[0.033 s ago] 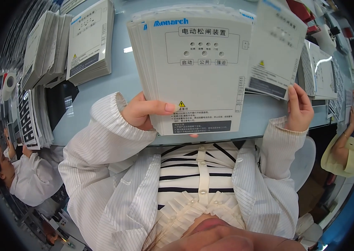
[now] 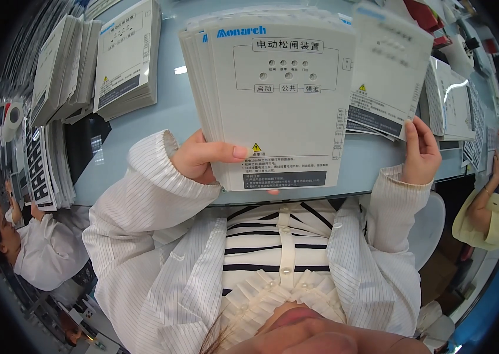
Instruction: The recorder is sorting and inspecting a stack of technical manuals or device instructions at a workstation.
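Observation:
My left hand (image 2: 205,158) is closed around the lower left side of a thick stack of white printed panels (image 2: 285,130), its thumb lying across the front one. The stack is held upright in front of me, blue lettering at the top and a dark band along the bottom. To its right, my right hand (image 2: 420,153) pinches the lower right corner of a single panel (image 2: 399,82) of the same print. That panel's upper part is blurred, and its left edge lies behind the stack. Below it shows the edge of another panel (image 2: 370,131).
On the blue-grey table (image 2: 170,106), piles of like panels (image 2: 128,53) stand at the left, with a leaning bundle (image 2: 63,68) beside them. More panels (image 2: 453,100) lie at the right. One person (image 2: 49,251) sits at far left, another (image 2: 479,218) at far right.
The single panel in my right hand has swung a little down and left at its top edge. The stack in my left hand is nearly still.

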Demonstrator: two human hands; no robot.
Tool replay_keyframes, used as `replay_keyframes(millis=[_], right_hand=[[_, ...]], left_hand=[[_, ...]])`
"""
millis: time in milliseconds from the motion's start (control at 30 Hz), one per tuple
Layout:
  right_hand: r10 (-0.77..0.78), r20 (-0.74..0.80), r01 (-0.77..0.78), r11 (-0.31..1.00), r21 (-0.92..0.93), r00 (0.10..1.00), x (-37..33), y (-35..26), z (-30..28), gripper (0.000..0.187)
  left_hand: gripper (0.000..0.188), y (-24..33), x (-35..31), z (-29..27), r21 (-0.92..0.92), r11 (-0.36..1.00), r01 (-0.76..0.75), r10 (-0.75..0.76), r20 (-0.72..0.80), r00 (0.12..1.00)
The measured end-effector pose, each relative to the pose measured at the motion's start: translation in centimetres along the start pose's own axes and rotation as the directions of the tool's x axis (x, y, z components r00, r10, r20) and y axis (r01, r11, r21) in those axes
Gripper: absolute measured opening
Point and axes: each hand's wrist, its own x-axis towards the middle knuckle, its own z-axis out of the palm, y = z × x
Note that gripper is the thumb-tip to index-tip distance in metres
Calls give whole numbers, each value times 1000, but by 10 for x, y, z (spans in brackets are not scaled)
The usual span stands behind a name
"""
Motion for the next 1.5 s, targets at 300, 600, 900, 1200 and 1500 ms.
replay_keyframes(millis=[300,600,900,1200,1500], right_hand=[[-107,368,103,994,31,923,-36,-36,18,19],[142,685,-337,928,159,715,-59,-45,32,13],[150,702,-349,925,149,696,-58,-47,29,6],[121,145,-149,967,204,982,-16,-16,5,19],[-322,3,259,756,-602,947,-9,-19,19,24]], left_hand=[[66,0,0,3,65,998,0,3,-32,999],[67,-5,2,-7,73,997,2,0,-33,999],[67,-7,3,-8,64,998,-19,20,-1,1000],[60,0,3,5,47,998,-38,38,18,999],[62,-5,-1,-13,-169,985,14,-3,65,998]])
